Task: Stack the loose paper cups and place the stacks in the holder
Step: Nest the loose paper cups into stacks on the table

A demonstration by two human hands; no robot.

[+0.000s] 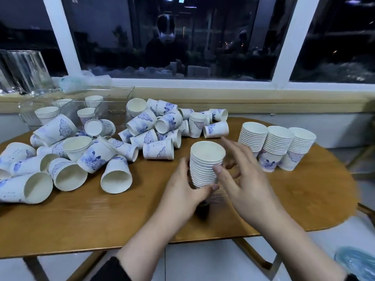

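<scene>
Left hand [182,191] grips a tall cup stack [206,165] at desk [101,216] centre, thumb across its front. Right hand [243,173] at 3 o'clock of it, fingers spread, thumb tip on the rims. Three finished stacks [276,147] at 2 o'clock, touching side by side. Loose cups [113,138] heaped from 9 to 12 o'clock. Clear holder [81,102] at 11 o'clock w/ short stacks inside.

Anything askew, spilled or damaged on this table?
Nothing looks damaged. The loose cups lie tipped in a jumbled heap across the table, as expected. The stack gripped by the left hand leans slightly; three finished stacks also tilt, outside the clear holder.
</scene>
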